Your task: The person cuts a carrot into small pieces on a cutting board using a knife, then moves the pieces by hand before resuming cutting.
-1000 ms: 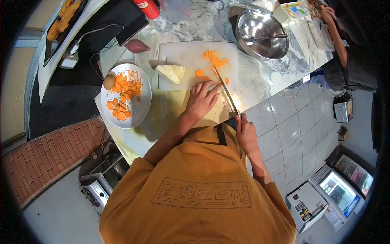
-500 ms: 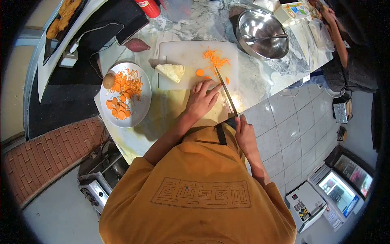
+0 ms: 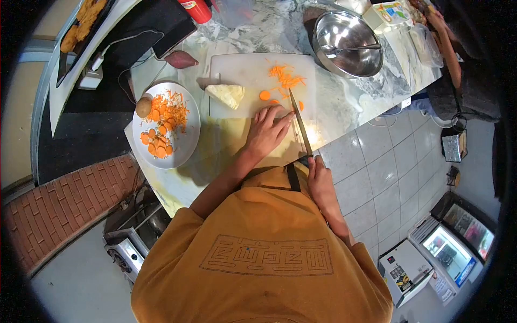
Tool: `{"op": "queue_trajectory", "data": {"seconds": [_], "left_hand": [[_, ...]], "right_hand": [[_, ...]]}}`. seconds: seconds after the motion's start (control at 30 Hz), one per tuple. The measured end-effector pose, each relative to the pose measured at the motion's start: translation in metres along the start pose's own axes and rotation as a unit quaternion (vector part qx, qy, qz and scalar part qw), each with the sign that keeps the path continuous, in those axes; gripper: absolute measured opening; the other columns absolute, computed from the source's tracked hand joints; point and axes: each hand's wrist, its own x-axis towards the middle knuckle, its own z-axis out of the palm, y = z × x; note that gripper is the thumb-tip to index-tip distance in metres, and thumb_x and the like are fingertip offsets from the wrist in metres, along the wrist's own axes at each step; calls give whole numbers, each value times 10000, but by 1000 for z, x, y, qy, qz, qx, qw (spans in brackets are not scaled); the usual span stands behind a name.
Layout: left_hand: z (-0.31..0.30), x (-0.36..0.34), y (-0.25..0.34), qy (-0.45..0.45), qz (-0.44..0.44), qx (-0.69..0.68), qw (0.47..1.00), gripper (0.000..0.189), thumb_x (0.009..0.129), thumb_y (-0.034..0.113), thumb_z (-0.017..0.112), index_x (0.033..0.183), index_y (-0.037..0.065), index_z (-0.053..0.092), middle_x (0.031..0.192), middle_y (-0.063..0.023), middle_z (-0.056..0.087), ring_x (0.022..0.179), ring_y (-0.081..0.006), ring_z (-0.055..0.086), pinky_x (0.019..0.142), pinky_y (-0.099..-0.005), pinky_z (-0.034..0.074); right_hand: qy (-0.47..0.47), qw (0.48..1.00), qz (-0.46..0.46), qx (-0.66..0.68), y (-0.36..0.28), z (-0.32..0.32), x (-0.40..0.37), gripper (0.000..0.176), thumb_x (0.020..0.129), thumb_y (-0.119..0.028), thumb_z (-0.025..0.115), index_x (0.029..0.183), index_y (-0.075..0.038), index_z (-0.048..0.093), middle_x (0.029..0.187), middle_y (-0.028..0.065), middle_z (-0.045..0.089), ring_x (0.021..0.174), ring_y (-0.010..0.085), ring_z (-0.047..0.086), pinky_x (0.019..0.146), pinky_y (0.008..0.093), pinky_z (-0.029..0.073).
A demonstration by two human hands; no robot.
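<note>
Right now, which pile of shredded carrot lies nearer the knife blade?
The shredded carrot on the cutting board, just beyond the knife tip; the other pile sits on the plate.

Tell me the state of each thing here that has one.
knife: gripped by right hand, blade over cutting board
left hand: fingers flat on the board beside the blade
carrot pieces: sliced and shredded, loose on board
plate: loaded with cut carrot
metal bowl: upright, utensil inside
</note>
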Motion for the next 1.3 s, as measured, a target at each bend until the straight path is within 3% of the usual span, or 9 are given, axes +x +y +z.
{"op": "queue_trajectory", "data": {"seconds": [0.23, 0.4, 0.87, 0.97, 1.03, 1.07, 1.13, 1.2, 1.3], "left_hand": [[0, 1, 0, -2, 0, -4, 1000, 354, 913, 170, 625, 1266, 166, 647, 1177, -106, 539, 1104, -303, 513, 958, -449, 407], [0, 3, -2, 44, -70, -100, 992, 352, 894, 126, 648, 1231, 46, 585, 1193, -140, 546, 1121, -348, 514, 987, -452, 405], [-1, 4, -3, 27, -76, -108, 991, 302, 898, 128, 641, 1179, 32, 587, 1194, -137, 548, 1136, -344, 512, 994, -449, 407], [-6, 7, -1, 38, -94, -113, 988, 287, 903, 148, 642, 1160, 33, 588, 1154, -134, 572, 1099, -328, 536, 960, -437, 432], [-11, 14, 1, 51, -108, -115, 986, 283, 904, 168, 647, 1148, 35, 589, 1111, -127, 595, 1053, -312, 566, 923, -425, 457], [-14, 17, 3, 41, -170, -202, 964, 281, 917, 182, 647, 1149, 34, 590, 1076, -114, 621, 1005, -278, 596, 890, -400, 476], [-10, 16, 1, 33, -230, -284, 930, 280, 929, 195, 646, 1151, 33, 591, 1041, -101, 647, 956, -245, 626, 857, -374, 494], [0, 19, -5, 6, -312, -435, 845, 291, 948, 209, 643, 1174, 32, 591, 1029, -84, 672, 905, -182, 646, 814, -323, 508], [-2, 28, -4, -26, -327, -389, 861, 306, 977, 198, 622, 1224, 25, 572, 1114, -71, 637, 983, -140, 614, 863, -272, 481]], "right_hand": [[3, 1000, 19, 4, -4, 4, 0, 337, 1056, -292, 405, 967, 21, 492, 753, 352, 579, 794, 563, 543, 609, 585, 404], [0, 999, 32, 1, -3, 12, 0, 312, 1053, -303, 406, 987, -6, 479, 747, 364, 593, 793, 571, 568, 626, 622, 438], [-18, 997, 69, -18, -2, 11, 5, 351, 1050, -332, 408, 1013, 6, 494, 816, 384, 595, 846, 581, 550, 654, 600, 467], [-9, 996, -48, 73, 28, 13, 11, 417, 1051, -388, 413, 1049, 14, 524, 712, 285, 623, 676, 492, 611, 568, 504, 480], [-114, 957, 83, 253, 33, 11, 13, 487, 1044, -465, 410, 1059, 0, 555, 597, 90, 529, 455, 232, 508, 441, 346, 401], [-116, 958, 80, 251, 35, 8, 12, 487, 1044, -465, 410, 1059, 0, 555, 597, 90, 529, 455, 232, 508, 441, 346, 401], [-186, 899, 170, 358, 14, -12, 4, 513, 1031, -527, 402, 1078, -39, 555, 601, -18, 402, 434, 61, 340, 384, 248, 279], [-194, 889, 174, 377, 7, -18, 3, 509, 1026, -546, 395, 1041, -58, 539, 594, -20, 391, 421, 59, 308, 375, 236, 246], [-207, 872, 156, 414, 0, -25, 6, 485, 1020, -574, 376, 935, -104, 463, 583, -30, 354, 414, 54, 258, 360, 225, 194]]}}
